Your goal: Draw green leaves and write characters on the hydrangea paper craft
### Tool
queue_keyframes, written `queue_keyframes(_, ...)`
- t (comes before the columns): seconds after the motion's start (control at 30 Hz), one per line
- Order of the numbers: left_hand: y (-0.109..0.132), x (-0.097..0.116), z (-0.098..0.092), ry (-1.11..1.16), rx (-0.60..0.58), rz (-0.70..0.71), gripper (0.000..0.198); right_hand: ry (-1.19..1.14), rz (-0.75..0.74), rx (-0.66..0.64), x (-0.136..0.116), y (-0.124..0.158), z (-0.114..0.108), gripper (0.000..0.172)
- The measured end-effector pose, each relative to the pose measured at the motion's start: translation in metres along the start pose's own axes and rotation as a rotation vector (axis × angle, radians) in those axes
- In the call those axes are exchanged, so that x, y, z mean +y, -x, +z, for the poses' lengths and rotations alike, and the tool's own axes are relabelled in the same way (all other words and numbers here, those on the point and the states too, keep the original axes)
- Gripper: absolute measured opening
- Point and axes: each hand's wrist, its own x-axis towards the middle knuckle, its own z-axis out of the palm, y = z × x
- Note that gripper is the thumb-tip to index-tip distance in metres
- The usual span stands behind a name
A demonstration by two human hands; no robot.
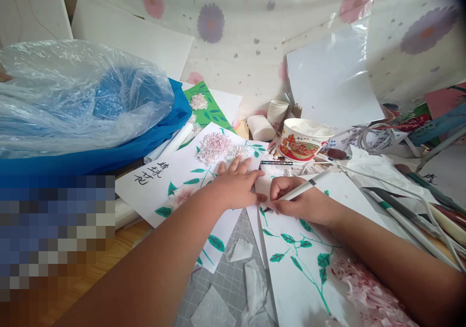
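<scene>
My right hand (304, 200) grips a white marker pen (307, 185) with a dark band. Its tip end is low, by a green leaf on the right paper sheet (287, 288); my fingers hide the tip itself. That sheet bears green stems and leaves, with pink-and-white paper petals (371, 288) at its lower right. My left hand (238, 183) lies flat with fingers spread on the other picture (134, 196), its thumb reaching the right sheet's edge. On this picture are dark brush characters, green leaves and fluffy pink paper flowers (215, 147).
A grey cutting mat (233, 234) with torn tissue scraps (212, 310) lies between the sheets. Behind stand a paper noodle bowl (304, 140), stacked paper cups (277, 112) and a white roll (261, 128). A plastic-covered blue bundle (127, 94) is at left; cables and pens crowd the right.
</scene>
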Motion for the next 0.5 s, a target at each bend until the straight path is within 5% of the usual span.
queue_keyframes(0.3,0.0,0.0,0.0,0.004,-0.006,-0.003,0.061,-0.038,0.002,0.005,-0.002,0.001,0.0,0.014)
queue_keyframes(0.5,0.001,0.0,-0.002,0.027,-0.01,0.018,0.06,-0.254,-0.1,0.292,-0.001,0.0,-0.012,0.024)
